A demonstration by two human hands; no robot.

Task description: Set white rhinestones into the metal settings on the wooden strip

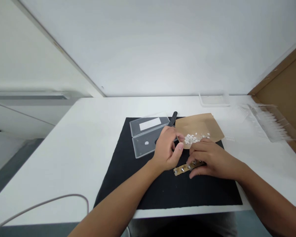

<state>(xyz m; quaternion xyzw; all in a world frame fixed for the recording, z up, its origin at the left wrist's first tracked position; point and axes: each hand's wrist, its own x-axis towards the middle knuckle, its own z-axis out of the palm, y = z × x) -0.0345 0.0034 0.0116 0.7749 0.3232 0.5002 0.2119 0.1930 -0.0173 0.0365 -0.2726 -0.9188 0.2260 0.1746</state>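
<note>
My right hand (209, 157) grips a narrow gold-coloured strip (179, 170) with several shiny round metal parts along it. Its fingers lie over the strip's right part and hide it; the thumb is at the near side. My left hand (166, 148) is beside the strip, thumb apart from the bent fingers, with nothing visible in it. Its fingertips reach the edge of a heap of small white pieces (191, 139). These pieces lie on a brown paper sheet (199, 122). Left of my left hand lies an open clear plastic case (140, 144) with one white disc (146, 143) inside.
A black mat (128, 184) lies under the work on a white table (88, 141). A dark flat tool (173, 119) sticks out behind my left hand. Clear plastic trays (273, 123) and a small clear box (214, 100) stand at right and back. A cable (71, 195) crosses the front left.
</note>
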